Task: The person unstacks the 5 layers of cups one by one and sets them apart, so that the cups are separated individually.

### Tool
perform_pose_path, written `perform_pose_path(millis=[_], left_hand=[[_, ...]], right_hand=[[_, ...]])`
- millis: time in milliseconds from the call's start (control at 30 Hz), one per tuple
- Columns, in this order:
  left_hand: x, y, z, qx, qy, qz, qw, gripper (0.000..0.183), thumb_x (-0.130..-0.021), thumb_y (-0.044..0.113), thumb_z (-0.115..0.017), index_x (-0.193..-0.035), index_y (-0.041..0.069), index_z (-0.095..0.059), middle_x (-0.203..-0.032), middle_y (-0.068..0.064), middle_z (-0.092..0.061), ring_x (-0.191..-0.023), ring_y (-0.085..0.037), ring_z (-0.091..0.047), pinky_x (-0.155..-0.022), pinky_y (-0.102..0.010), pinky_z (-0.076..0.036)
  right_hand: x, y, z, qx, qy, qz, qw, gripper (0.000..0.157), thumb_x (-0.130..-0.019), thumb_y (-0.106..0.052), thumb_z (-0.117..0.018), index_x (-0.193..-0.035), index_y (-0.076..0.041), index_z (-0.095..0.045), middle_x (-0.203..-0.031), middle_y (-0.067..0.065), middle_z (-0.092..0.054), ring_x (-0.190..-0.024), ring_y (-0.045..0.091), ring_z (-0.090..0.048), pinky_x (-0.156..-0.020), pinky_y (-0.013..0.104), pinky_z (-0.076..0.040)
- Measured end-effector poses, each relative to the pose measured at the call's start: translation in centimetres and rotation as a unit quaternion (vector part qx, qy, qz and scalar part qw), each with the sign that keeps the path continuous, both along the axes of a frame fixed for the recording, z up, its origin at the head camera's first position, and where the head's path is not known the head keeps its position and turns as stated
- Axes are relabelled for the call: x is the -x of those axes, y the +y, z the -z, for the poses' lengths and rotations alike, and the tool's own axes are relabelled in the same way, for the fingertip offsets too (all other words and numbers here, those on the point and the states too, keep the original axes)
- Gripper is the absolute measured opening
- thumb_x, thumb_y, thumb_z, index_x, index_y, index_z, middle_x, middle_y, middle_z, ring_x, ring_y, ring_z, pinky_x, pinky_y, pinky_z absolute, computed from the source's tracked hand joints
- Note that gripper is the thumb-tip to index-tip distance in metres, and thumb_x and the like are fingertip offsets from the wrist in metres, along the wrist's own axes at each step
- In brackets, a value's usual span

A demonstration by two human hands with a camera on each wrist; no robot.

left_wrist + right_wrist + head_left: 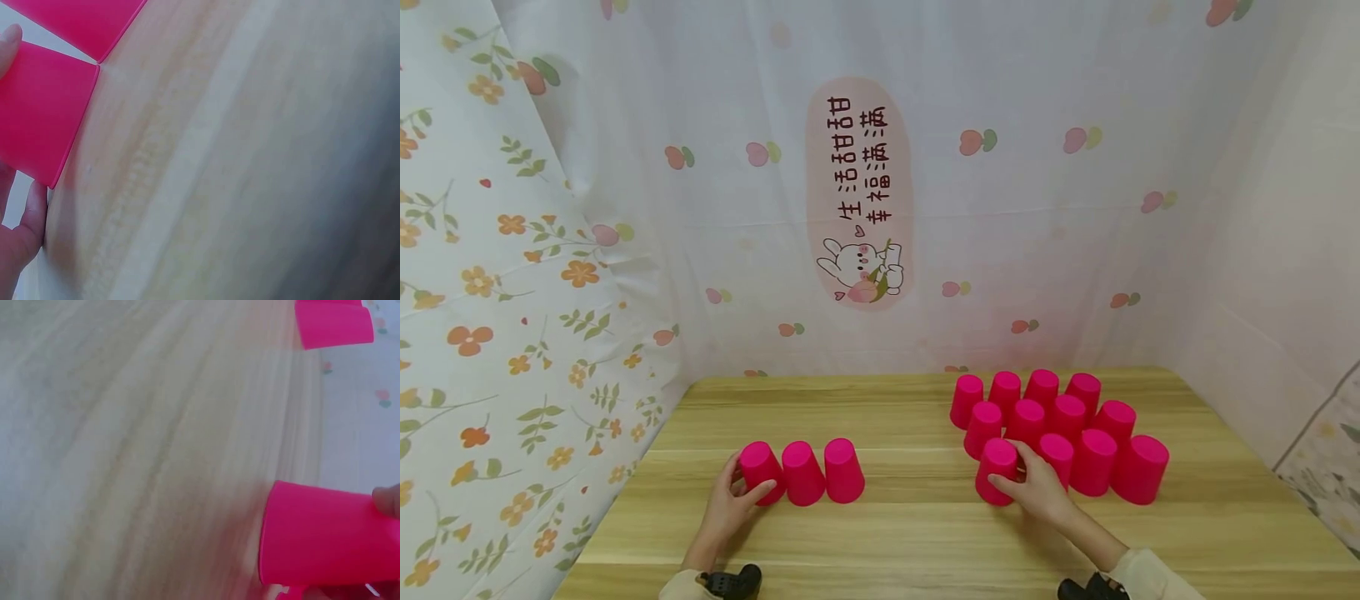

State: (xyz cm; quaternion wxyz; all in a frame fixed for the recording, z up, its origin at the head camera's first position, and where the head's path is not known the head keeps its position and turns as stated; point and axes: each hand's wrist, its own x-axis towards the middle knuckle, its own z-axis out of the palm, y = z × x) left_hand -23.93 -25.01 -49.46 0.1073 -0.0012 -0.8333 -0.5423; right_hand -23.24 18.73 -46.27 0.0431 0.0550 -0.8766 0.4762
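On the left of the table, three pink cups stand upside down in a short row. My left hand [728, 496] holds the leftmost cup [763, 475] between thumb and fingers, its rim at the wood. Beside it are the middle cup [803, 475] and the right cup [845, 472] of that row. Across the table my right hand [1043, 487] grips another upside-down pink cup [996, 473] at the front left of a larger group, thumb on its near side. In the right wrist view this cup [331, 537] lies close over the tabletop.
Several more upside-down pink cups [1067, 418] stand in rows behind and right of my right hand. The wooden table [910, 533] meets a patterned white cloth [1037, 250] at the back. Flowered cloth [512, 358] hangs along the left side.
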Motion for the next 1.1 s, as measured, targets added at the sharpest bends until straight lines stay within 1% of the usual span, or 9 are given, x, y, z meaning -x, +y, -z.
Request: perform_pose_path(millis=[133,167,267,367,400,600,833,1000,1100], left_hand=[[0.0,-0.1,0.4,-0.004,0.042,0.006,0.9991,0.064,-0.076,0.016,-0.070,-0.126,-0.005,-0.036,-0.108,-0.023,-0.049,-0.098,-0.033,-0.050,-0.083,-0.039,-0.045],[-0.1,-0.2,0.5,-0.014,0.067,0.014,0.9976,0.062,-0.076,0.015,-0.071,-0.125,-0.004,-0.038,-0.105,-0.021,-0.050,-0.095,-0.030,-0.052,-0.080,-0.035,-0.046],[-0.2,-0.2,0.6,-0.013,0.087,0.020,0.9960,0.063,-0.074,0.019,-0.072,-0.123,-0.003,-0.040,-0.103,-0.019,-0.050,-0.091,-0.027,-0.053,-0.075,-0.031,-0.048],[0.0,-0.2,0.6,-0.017,0.069,0.013,0.9974,0.063,-0.074,0.016,-0.072,-0.125,-0.003,-0.039,-0.105,-0.020,-0.050,-0.095,-0.029,-0.052,-0.078,-0.031,-0.047],[0.0,-0.1,0.5,-0.007,0.047,0.003,0.9989,0.065,-0.073,0.017,-0.072,-0.125,-0.003,-0.039,-0.107,-0.020,-0.050,-0.097,-0.031,-0.050,-0.080,-0.033,-0.046],[0.1,-0.1,0.2,-0.011,0.006,-0.008,0.9999,0.064,-0.074,0.006,-0.070,-0.128,-0.002,-0.037,-0.113,-0.020,-0.048,-0.104,-0.030,-0.046,-0.085,-0.032,-0.043],[0.2,-0.1,0.2,-0.018,-0.008,-0.008,0.9998,0.065,-0.075,0.007,-0.070,-0.129,-0.001,-0.035,-0.116,-0.021,-0.046,-0.107,-0.033,-0.045,-0.090,-0.043,-0.038],[0.3,-0.1,0.3,-0.016,-0.005,-0.009,0.9998,0.064,-0.075,0.008,-0.070,-0.128,-0.001,-0.036,-0.115,-0.020,-0.047,-0.106,-0.033,-0.045,-0.089,-0.043,-0.039],[0.2,-0.1,0.3,-0.010,0.003,-0.009,0.9999,0.063,-0.075,0.007,-0.070,-0.128,-0.002,-0.037,-0.114,-0.020,-0.048,-0.105,-0.033,-0.046,-0.088,-0.042,-0.041]], right_hand=[[-0.2,-0.1,0.3,-0.023,0.006,0.023,0.999,0.054,-0.074,-0.017,-0.072,-0.116,0.004,-0.045,-0.104,0.015,-0.057,-0.093,0.027,-0.054,-0.077,0.036,-0.048],[-0.2,-0.1,0.4,-0.031,0.011,0.028,0.999,0.055,-0.074,-0.017,-0.071,-0.117,0.004,-0.045,-0.104,0.015,-0.057,-0.092,0.027,-0.054,-0.077,0.037,-0.048],[-0.4,-0.1,0.5,-0.057,0.027,0.044,0.997,0.054,-0.075,-0.018,-0.071,-0.116,0.006,-0.044,-0.102,0.016,-0.057,-0.091,0.028,-0.054,-0.075,0.038,-0.047],[-0.6,-0.2,0.4,-0.079,0.041,0.054,0.995,0.054,-0.076,-0.019,-0.070,-0.115,0.007,-0.044,-0.101,0.017,-0.057,-0.090,0.030,-0.055,-0.074,0.040,-0.047],[-0.6,-0.2,0.4,-0.083,0.043,0.056,0.994,0.055,-0.076,-0.020,-0.070,-0.116,0.007,-0.044,-0.101,0.018,-0.057,-0.090,0.030,-0.055,-0.074,0.040,-0.047],[-0.8,-0.4,0.3,-0.084,0.046,0.058,0.994,0.057,-0.077,-0.017,-0.069,-0.119,0.009,-0.040,-0.105,0.022,-0.055,-0.093,0.033,-0.054,-0.077,0.043,-0.046],[-0.7,-0.3,0.4,-0.080,0.050,0.052,0.994,0.059,-0.078,-0.010,-0.067,-0.123,0.011,-0.035,-0.110,0.026,-0.051,-0.098,0.037,-0.052,-0.081,0.046,-0.044],[-0.5,-0.1,-0.1,-0.081,0.047,0.048,0.994,0.067,-0.078,-0.014,-0.067,-0.127,0.011,-0.030,-0.115,0.030,-0.047,-0.101,0.040,-0.049,-0.083,0.048,-0.042],[-0.2,0.2,-0.9,-0.058,0.055,0.029,0.996,0.072,-0.076,-0.016,-0.069,-0.129,0.011,-0.028,-0.122,0.031,-0.043,-0.108,0.042,-0.045,-0.085,0.047,-0.041]])
